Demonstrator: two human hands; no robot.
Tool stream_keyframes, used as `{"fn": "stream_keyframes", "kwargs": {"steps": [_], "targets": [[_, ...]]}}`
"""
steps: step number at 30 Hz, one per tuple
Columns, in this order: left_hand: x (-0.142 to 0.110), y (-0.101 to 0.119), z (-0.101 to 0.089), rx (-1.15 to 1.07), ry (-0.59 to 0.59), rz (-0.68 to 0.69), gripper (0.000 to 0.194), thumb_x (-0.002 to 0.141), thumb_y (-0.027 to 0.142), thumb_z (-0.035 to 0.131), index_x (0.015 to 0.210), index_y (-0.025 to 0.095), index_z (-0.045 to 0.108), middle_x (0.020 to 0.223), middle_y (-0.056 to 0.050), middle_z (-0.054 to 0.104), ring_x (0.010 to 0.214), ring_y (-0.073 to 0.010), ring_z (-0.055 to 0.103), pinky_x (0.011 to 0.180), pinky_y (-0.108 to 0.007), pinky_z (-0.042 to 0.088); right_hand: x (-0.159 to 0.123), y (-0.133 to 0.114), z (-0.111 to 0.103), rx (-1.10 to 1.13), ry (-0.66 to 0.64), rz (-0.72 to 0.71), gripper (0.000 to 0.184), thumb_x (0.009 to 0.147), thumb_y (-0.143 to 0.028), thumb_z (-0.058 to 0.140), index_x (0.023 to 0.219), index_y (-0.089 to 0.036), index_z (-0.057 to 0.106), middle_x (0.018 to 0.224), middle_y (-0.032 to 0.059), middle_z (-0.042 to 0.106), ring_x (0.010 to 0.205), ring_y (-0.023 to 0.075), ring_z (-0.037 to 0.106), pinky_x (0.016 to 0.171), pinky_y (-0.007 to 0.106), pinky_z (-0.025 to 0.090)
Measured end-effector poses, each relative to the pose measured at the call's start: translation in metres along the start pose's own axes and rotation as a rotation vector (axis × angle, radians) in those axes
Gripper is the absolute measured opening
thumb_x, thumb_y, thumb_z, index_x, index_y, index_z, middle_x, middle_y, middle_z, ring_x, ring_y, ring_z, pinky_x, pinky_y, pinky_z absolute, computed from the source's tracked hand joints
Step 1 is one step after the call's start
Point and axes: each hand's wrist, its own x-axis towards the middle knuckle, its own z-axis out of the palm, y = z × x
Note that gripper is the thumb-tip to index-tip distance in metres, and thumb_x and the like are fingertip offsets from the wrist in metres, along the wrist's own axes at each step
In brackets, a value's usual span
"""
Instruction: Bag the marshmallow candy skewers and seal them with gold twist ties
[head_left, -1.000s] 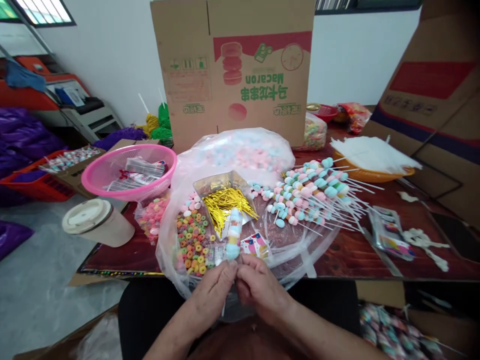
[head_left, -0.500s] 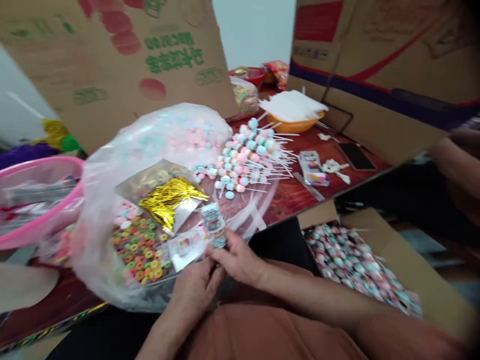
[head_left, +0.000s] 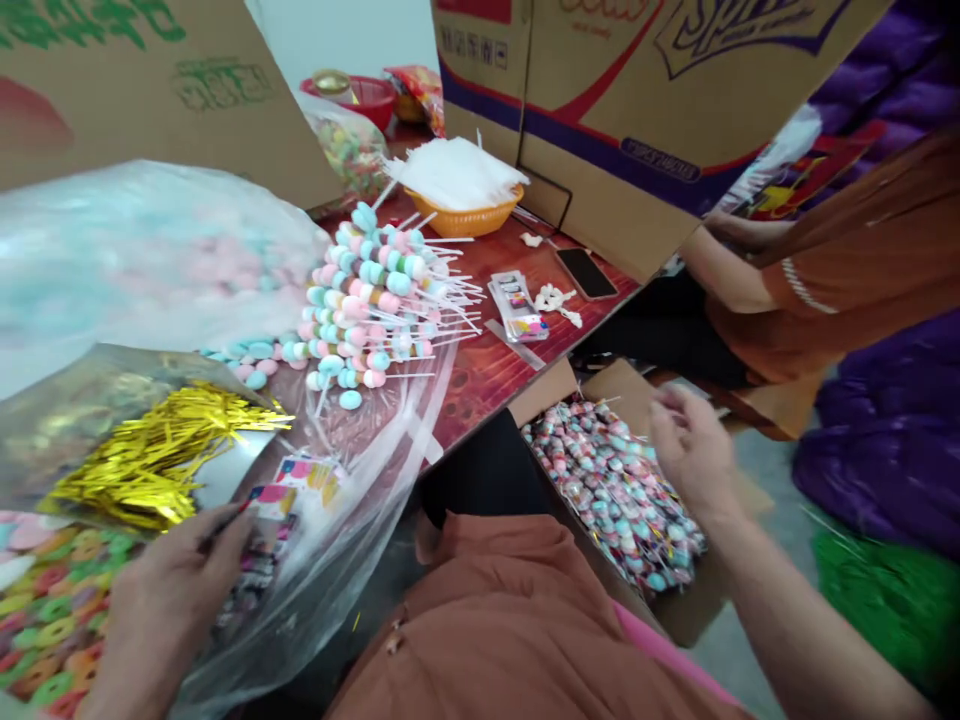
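Note:
My left hand [head_left: 176,585] is at the lower left, thumb and fingertips pinched together at the edge of a printed clear plastic bag [head_left: 274,500], one of several lying there. Gold twist ties [head_left: 157,450] spill from their pouch just beyond it, and ring-shaped candies [head_left: 56,630] lie to its left. Off to the right, my right hand [head_left: 694,450] hovers over the side of a cardboard box of wrapped candy skewers [head_left: 607,480]. Its fingers are loosely bent and apart, with nothing visible in them. Unwrapped marshmallow skewers [head_left: 367,300] are piled on the table.
Behind the pile stands an orange basket [head_left: 465,212] of white sticks. A pack of bags [head_left: 517,305], a white tangled piece [head_left: 556,300] and a phone [head_left: 586,273] lie near the table's right edge. Another person's arm [head_left: 739,275] shows beyond a large carton [head_left: 585,130].
The view has swung right. Both hands first held a marshmallow skewer, later inside a clear bag; now they are apart, the left at the bags, the right by the box without the skewer.

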Motion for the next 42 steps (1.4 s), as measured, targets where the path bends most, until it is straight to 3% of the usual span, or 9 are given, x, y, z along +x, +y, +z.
{"fn": "stream_keyframes", "kwargs": {"steps": [5, 10, 12, 14, 18, 24, 30, 36, 42], "targets": [[-0.022, 0.024, -0.031, -0.176, 0.042, -0.038, 0.028, 0.077, 0.042, 0.051, 0.082, 0.018, 0.064, 0.081, -0.005, 0.068, 0.076, -0.0205, 0.061, 0.068, -0.027, 0.045, -0.002, -0.156, 0.047, 0.508, -0.208, -0.558, 0.019, 0.082, -0.019, 0.053, 0.099, -0.018, 0.061, 0.099, 0.0105, 0.062, 0.100, 0.0227, 0.054, 0.089, 0.040, 0.042], [-0.029, 0.040, -0.059, -0.411, -0.130, -0.083, 0.025, 0.084, 0.037, 0.045, 0.073, 0.018, 0.058, 0.064, 0.001, 0.057, 0.063, -0.0146, 0.053, 0.059, -0.023, 0.041, -0.029, -0.281, 0.093, 0.971, -0.919, -0.481, 0.028, 0.077, -0.032, 0.060, 0.101, -0.018, 0.059, 0.099, 0.0070, 0.061, 0.091, 0.0193, 0.055, 0.078, 0.032, 0.045], [-0.035, 0.041, -0.062, -0.445, -0.125, -0.092, 0.024, 0.084, 0.035, 0.045, 0.073, 0.018, 0.057, 0.063, 0.001, 0.056, 0.061, -0.0140, 0.052, 0.057, -0.023, 0.039, -0.045, -0.306, 0.107, 1.029, -1.289, -0.421, 0.020, 0.076, -0.034, 0.059, 0.083, -0.016, 0.061, 0.077, 0.0011, 0.060, 0.070, 0.0135, 0.053, 0.062, 0.025, 0.043], [-0.041, 0.039, -0.058, -0.513, -0.085, -0.126, 0.020, 0.084, 0.035, 0.046, 0.081, 0.019, 0.058, 0.068, 0.001, 0.058, 0.064, -0.0143, 0.053, 0.059, -0.023, 0.040, -0.059, -0.315, 0.116, 1.061, -1.381, -0.292, 0.023, 0.079, -0.035, 0.054, 0.067, -0.016, 0.055, 0.059, -0.0032, 0.050, 0.056, 0.0092, 0.044, 0.053, 0.021, 0.035], [-0.040, 0.034, -0.037, -0.690, -0.061, -0.185, 0.018, 0.079, 0.036, 0.055, 0.079, 0.018, 0.056, 0.069, 0.000, 0.058, 0.063, -0.0139, 0.052, 0.058, -0.023, 0.041, -0.063, -0.308, 0.119, 1.042, -1.238, -0.119, 0.024, 0.080, -0.035, 0.050, 0.065, -0.016, 0.051, 0.056, -0.0044, 0.045, 0.054, 0.0086, 0.039, 0.051, 0.021, 0.031], [-0.025, 0.038, -0.026, -0.710, -0.133, -0.045, 0.027, 0.077, 0.038, 0.055, 0.061, 0.017, 0.057, 0.056, 0.001, 0.053, 0.055, -0.0126, 0.048, 0.052, -0.021, 0.039, -0.040, -0.296, 0.103, 0.971, -1.148, -0.397, 0.006, 0.076, -0.023, 0.055, 0.076, -0.017, 0.055, 0.072, -0.0024, 0.052, 0.067, 0.0105, 0.046, 0.062, 0.021, 0.035], [-0.025, 0.038, -0.017, -0.613, -0.039, 0.057, 0.018, 0.075, 0.038, 0.058, 0.077, 0.022, 0.066, 0.066, 0.000, 0.066, 0.059, -0.0152, 0.058, 0.057, -0.021, 0.047, -0.041, -0.289, 0.114, 0.832, -0.935, -0.489, 0.032, 0.085, -0.032, 0.045, 0.056, -0.018, 0.040, 0.055, -0.0040, 0.039, 0.055, 0.0094, 0.037, 0.050, 0.022, 0.028], [-0.029, 0.023, -0.011, -0.550, 0.246, 0.110, 0.018, 0.080, 0.035, 0.054, 0.088, 0.026, 0.068, 0.083, -0.003, 0.071, 0.076, -0.0177, 0.065, 0.070, -0.024, 0.051, 0.053, -0.256, 0.125, 0.412, -0.165, -0.553, 0.026, 0.089, -0.029, 0.041, 0.072, -0.018, 0.058, 0.068, 0.0042, 0.055, 0.067, 0.0163, 0.047, 0.061, 0.028, 0.036], [-0.028, 0.020, -0.022, -0.496, 0.287, 0.104, 0.023, 0.082, 0.035, 0.051, 0.092, 0.023, 0.069, 0.091, -0.005, 0.072, 0.086, -0.0205, 0.065, 0.080, -0.030, 0.050, 0.111, -0.230, 0.140, -0.176, -0.161, -0.736, 0.019, 0.079, -0.011, 0.049, 0.066, -0.016, 0.062, 0.073, 0.0134, 0.061, 0.074, 0.0255, 0.052, 0.063, 0.036, 0.037]]}}
